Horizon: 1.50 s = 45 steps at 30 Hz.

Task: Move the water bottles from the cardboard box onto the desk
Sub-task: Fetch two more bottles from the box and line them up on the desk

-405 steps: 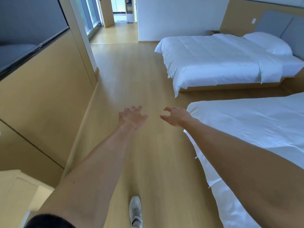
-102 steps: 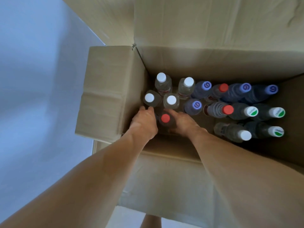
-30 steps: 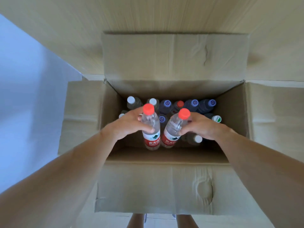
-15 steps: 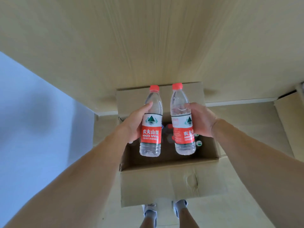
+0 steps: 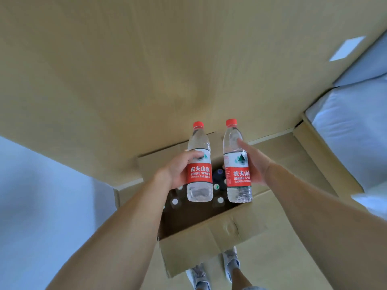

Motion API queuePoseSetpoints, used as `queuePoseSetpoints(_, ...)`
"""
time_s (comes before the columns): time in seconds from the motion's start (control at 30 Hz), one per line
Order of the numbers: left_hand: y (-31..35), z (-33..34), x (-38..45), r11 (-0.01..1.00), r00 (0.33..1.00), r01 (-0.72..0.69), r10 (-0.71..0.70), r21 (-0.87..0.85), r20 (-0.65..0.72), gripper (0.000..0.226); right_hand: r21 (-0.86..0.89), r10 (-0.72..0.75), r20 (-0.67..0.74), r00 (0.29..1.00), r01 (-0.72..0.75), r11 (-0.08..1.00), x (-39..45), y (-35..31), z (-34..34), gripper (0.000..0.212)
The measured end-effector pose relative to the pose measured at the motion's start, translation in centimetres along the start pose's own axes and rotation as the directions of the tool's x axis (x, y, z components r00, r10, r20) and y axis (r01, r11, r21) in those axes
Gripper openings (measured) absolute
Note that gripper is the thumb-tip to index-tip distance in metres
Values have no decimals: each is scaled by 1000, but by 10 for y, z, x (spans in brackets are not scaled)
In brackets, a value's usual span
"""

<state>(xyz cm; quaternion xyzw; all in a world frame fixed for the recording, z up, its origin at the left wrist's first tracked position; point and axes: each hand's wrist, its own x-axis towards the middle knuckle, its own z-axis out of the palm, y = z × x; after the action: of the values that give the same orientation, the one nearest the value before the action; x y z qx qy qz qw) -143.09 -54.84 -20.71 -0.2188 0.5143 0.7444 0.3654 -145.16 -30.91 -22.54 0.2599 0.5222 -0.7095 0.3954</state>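
Note:
My left hand (image 5: 176, 170) grips a clear water bottle (image 5: 199, 176) with a red cap and red label, held upright above the open cardboard box (image 5: 205, 239). My right hand (image 5: 256, 168) grips a second red-capped bottle (image 5: 235, 158) beside it, also upright. Both bottles hang in the air over the box on the floor. Several more bottle caps (image 5: 218, 186) show deep inside the box, partly hidden behind the two held bottles. No desk surface is in view.
A tan wooden wall (image 5: 167, 70) rises right behind the box. A white wall (image 5: 41, 195) stands to the left. A bed with white linen (image 5: 351, 130) lies at the right. My shoes (image 5: 230, 264) stand on the floor just before the box.
Both hands lifted the two red-capped bottles out of the box and raised them higher. The view pulled back and turned right, bringing the bed into sight.

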Motion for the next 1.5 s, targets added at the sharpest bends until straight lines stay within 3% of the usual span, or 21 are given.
queuePoseSetpoints(0.23, 9, 79, -4, 984, 997, -24, 10, 178, 81, 58, 130, -78, -127, 989, 94, 987, -70, 7, -43, 88)
queuePoseSetpoints(0.47, 12, 176, -8, 948, 968, -48, -33, 313, 249, 52, 257, -204, -266, 942, 274, 927, -151, 11, -105, 77)
queuePoseSetpoints(0.57, 4, 222, -13, 935, 953, -79, -31, 345, 302, 50, 268, -256, -318, 913, 346, 899, -192, 21, -133, 82)
queuePoseSetpoints(0.7, -17, 288, -27, 920, 913, -88, -80, 383, 401, 38, 281, -321, -397, 860, 447, 849, -252, 42, -170, 75)
queuePoseSetpoints(0.9, -73, 392, -52, 871, 849, -106, -172, 480, 499, 43, 320, -352, -508, 786, 552, 770, -352, 99, -228, 68)
queuePoseSetpoints(1.03, -125, 469, -76, 825, 794, -141, -236, 548, 560, 39, 307, -380, -606, 699, 646, 699, -429, 153, -265, 67)
queuePoseSetpoints(1.23, -222, 583, -119, 742, 754, -242, -262, 626, 602, 49, 220, -402, -734, 548, 751, 623, -544, 252, -312, 59)
queuePoseSetpoints(1.5, -364, 714, -194, 610, 530, -351, -497, 711, 687, 53, 159, -199, -935, 292, 851, 500, -682, 401, -340, 52)
